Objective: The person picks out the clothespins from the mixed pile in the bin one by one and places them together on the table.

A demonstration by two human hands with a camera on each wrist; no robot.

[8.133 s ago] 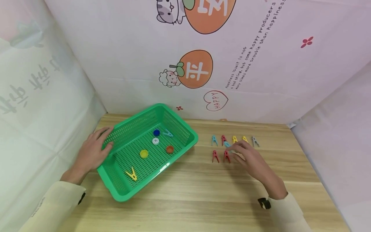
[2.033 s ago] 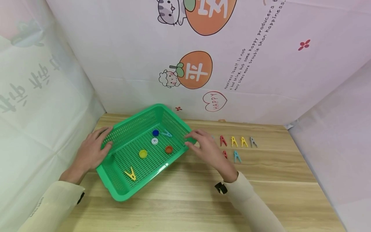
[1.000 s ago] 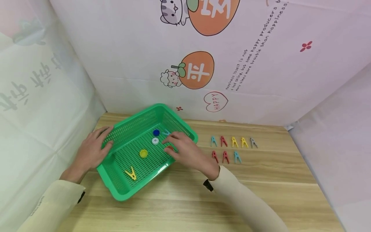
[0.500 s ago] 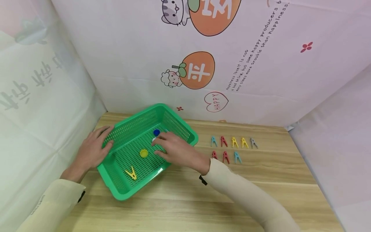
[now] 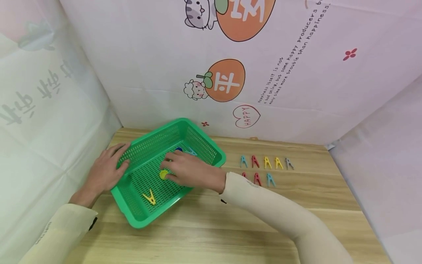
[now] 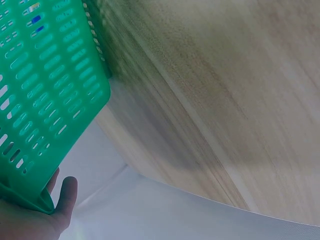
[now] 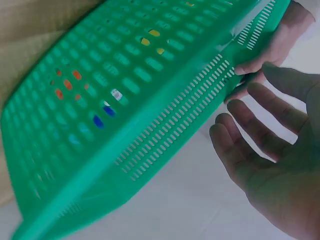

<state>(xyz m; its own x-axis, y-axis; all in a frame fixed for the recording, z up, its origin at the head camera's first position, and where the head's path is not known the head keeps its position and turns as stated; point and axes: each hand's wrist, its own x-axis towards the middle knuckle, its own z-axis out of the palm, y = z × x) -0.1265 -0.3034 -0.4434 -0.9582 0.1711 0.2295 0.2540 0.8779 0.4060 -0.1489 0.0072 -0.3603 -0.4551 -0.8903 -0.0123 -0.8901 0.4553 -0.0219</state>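
At the left end of the green plastic basket (image 5: 158, 216), my left hand (image 5: 104, 171) grips the rim, thumb on the inner side. My right hand (image 5: 188, 169) is over the basket, fingers loosely bent and holding nothing; its thumb is close to a yellow bottle cap (image 5: 163, 175). A yellow clothespin (image 5: 150, 198) lies nearer the front. Behind the right hand, a blue cap (image 5: 178, 149) and a light blue clothespin (image 5: 192, 151) are partly covered. The orange cap (image 7: 68, 84) and white cap (image 7: 116, 94) show through the holes in the right wrist view.
Right of the basket, clothespins lie in two rows on the wooden table (image 5: 197, 234). The back row has light blue (image 5: 243, 161), red, yellow and grey (image 5: 289, 163) ones; the front row has red (image 5: 257, 179) and light blue (image 5: 270, 179). White printed cloth (image 5: 290, 121) walls surround the table.
A light blue clothespin, earlier in my right hand, now lies at the right end of the front row. That hand has moved left into the basket. My left hand has stayed on the rim.
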